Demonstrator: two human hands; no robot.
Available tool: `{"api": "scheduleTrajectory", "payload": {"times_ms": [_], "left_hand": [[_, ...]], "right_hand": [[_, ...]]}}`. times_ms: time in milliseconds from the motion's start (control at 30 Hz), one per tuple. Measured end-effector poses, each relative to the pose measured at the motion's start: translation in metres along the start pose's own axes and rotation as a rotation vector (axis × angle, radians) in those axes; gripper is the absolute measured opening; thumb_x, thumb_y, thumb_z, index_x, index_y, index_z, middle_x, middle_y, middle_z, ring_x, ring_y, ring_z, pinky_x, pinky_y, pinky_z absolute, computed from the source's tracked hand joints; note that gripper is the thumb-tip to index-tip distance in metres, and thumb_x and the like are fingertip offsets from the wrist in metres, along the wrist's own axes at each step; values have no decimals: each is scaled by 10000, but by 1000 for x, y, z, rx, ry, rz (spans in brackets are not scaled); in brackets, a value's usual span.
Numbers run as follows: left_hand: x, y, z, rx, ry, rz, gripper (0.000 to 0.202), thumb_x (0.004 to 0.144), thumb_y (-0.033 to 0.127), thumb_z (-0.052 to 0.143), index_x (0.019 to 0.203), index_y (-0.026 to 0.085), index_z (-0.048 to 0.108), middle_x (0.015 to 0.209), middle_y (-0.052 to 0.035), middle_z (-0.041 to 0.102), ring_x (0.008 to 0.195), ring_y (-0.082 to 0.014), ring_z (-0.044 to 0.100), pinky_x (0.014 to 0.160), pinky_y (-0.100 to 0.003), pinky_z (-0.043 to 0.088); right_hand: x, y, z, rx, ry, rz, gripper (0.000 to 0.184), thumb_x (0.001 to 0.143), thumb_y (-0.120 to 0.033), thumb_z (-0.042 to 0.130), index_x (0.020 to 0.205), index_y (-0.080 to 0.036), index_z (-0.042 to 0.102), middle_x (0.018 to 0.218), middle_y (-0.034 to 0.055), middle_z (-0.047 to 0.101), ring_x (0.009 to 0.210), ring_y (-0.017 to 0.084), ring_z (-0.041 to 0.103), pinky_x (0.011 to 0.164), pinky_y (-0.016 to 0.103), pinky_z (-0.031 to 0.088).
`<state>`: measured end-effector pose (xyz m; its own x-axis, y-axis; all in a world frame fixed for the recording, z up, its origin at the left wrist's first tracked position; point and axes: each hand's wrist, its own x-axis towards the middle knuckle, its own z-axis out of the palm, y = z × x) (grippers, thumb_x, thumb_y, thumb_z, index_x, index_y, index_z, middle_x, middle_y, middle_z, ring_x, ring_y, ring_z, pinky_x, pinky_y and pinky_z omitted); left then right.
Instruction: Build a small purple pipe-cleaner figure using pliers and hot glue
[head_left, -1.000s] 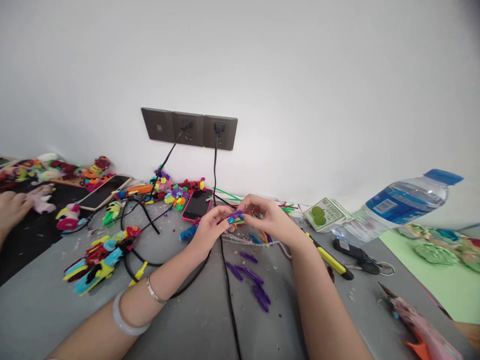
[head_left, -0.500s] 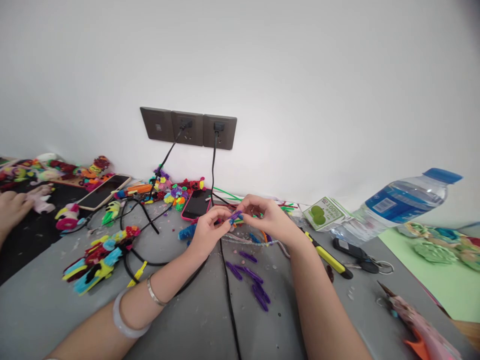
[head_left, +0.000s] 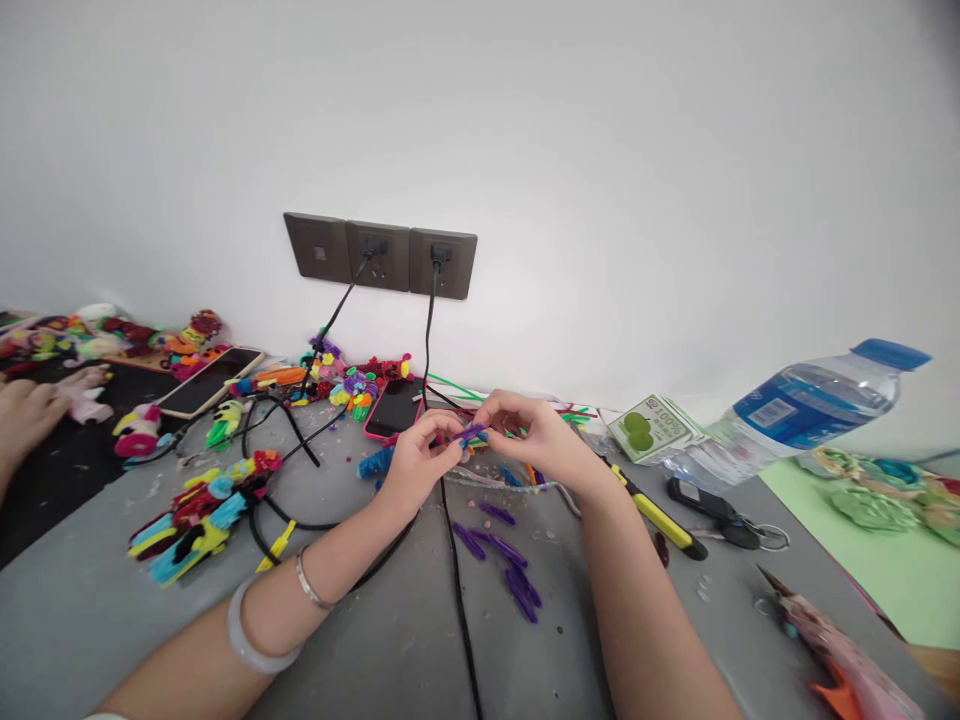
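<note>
Between my two hands is a short purple pipe cleaner point(head_left: 470, 433), pinched at both ends above the grey table point(head_left: 360, 620). My left hand point(head_left: 420, 455) grips its left end with thumb and forefinger. The right end sits in the fingertips of my right hand point(head_left: 525, 435); the exact hold there is partly hidden. Several purple pipe cleaner pieces point(head_left: 506, 550) lie loose on the table below my hands. Behind and under my hands are more coloured pipe cleaners point(head_left: 517, 476), partly covered by them. A blue fuzzy piece point(head_left: 375, 463) rests just left of my left hand.
Black cables point(head_left: 459, 600) run from the wall sockets point(head_left: 379, 255) across the table. Pipe cleaner figures point(head_left: 202, 515) and phones point(head_left: 394, 407) lie left. To the right are a box cutter point(head_left: 660, 515), car keys point(head_left: 712, 510), a water bottle point(head_left: 810, 405) and scissors point(head_left: 825, 640). Another person's hand point(head_left: 30, 420) is far left.
The purple pipe cleaner between my fingers now looks straighter and more level. My hands have hardly moved, and the whole view has shifted slightly.
</note>
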<state>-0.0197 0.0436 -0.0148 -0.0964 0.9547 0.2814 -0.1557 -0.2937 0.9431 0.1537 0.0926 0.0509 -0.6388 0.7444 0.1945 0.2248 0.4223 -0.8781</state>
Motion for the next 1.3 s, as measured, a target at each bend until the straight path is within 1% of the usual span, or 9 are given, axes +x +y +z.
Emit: {"api": "scheduleTrajectory", "payload": {"times_ms": [200, 467, 633, 767, 900, 1067, 1167, 1300], "left_hand": [[0, -1, 0, 8, 4, 27, 220, 726, 352, 757, 771, 176, 635, 908, -42, 585, 887, -179, 578, 756, -289, 514], [0, -1, 0, -10, 4, 28, 158, 736, 289, 738, 776, 175, 634, 913, -35, 586, 885, -171, 581, 770, -289, 511], [0, 1, 1, -5, 1, 6, 186, 728, 302, 748, 768, 175, 618, 889, -34, 593, 866, -173, 584, 766, -293, 512], [-1, 5, 2, 17, -11, -25, 187, 717, 293, 752, 765, 172, 619, 887, -37, 599, 862, -177, 590, 764, -294, 509], [-1, 5, 2, 16, -6, -32, 185, 716, 291, 754, 773, 169, 627, 883, -39, 603, 848, -173, 595, 737, -278, 510], [-1, 3, 2, -5, 1, -42, 210, 737, 333, 744, 801, 166, 635, 858, -38, 617, 786, -158, 593, 676, -253, 501], [-1, 3, 2, -7, 0, -34, 209, 740, 333, 741, 805, 165, 636, 861, -38, 615, 801, -161, 591, 668, -247, 499], [-2, 1, 1, -15, 1, -20, 167, 749, 285, 727, 817, 167, 631, 878, -35, 614, 841, -159, 594, 703, -244, 508]], "right_hand": [[0, 0, 0, -10, -1, -4, 74, 795, -234, 614, 840, -191, 655, 819, 24, 654, 691, 150, 535, 650, 291, 438], [0, 0, 0, -2, -5, -2, 69, 799, -241, 617, 837, -193, 651, 837, 26, 654, 693, 148, 530, 653, 292, 425], [0, -2, -1, -20, -13, 17, 77, 812, -260, 621, 859, -198, 626, 801, 12, 633, 672, 144, 507, 634, 286, 408], [0, -3, -1, -2, -11, 2, 96, 835, -278, 622, 883, -198, 643, 864, 28, 658, 702, 154, 530, 656, 298, 425], [-1, -2, -2, 0, -12, -2, 106, 835, -276, 630, 892, -194, 664, 892, 38, 671, 731, 161, 552, 668, 301, 439], [-1, 1, -3, -13, -8, -12, 124, 837, -285, 640, 909, -193, 681, 889, 42, 678, 722, 160, 553, 654, 299, 443], [-1, 2, -3, -5, -3, -14, 109, 842, -278, 637, 898, -196, 682, 892, 41, 680, 733, 164, 560, 663, 301, 444], [-1, 4, -3, -3, 5, -15, 98, 846, -269, 632, 888, -195, 679, 883, 42, 685, 752, 172, 574, 689, 312, 449]]}}
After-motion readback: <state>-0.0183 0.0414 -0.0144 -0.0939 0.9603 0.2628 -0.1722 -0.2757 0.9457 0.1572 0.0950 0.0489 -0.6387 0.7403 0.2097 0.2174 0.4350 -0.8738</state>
